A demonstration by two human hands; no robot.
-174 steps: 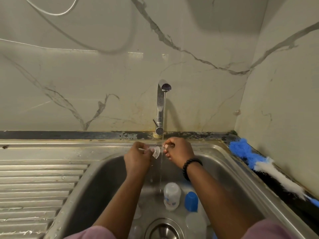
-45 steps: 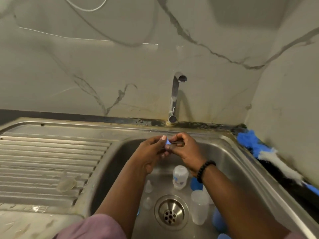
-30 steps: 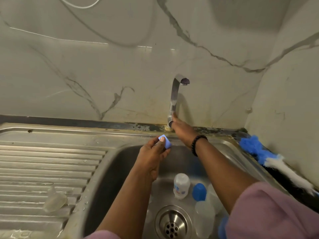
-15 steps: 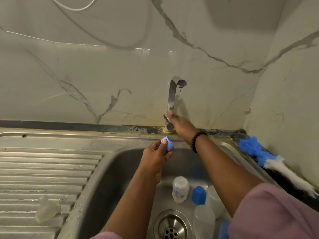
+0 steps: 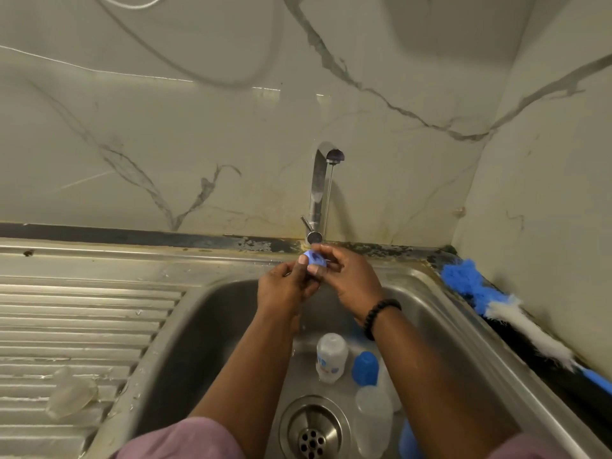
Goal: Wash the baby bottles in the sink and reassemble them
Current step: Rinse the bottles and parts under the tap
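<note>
I see both hands pinch small blue bottle part [image 5: 316, 262] under running tap [image 5: 320, 190] at sink's [image 5: 440, 313] back edge, likely rinsing: left hand [image 5: 285, 288], right hand [image 5: 347, 280].

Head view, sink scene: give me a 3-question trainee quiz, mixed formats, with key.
1. True or false: both the left hand and the right hand hold the small blue part under the faucet.
2. Multiple choice: where does the clear teat lie? A) in the sink basin B) on the ribbed drainboard C) on the brush
3. Fill in: the upright printed bottle stands in the sink beside a blue ____.

Key: 1 true; 2 B; 3 cap
</note>
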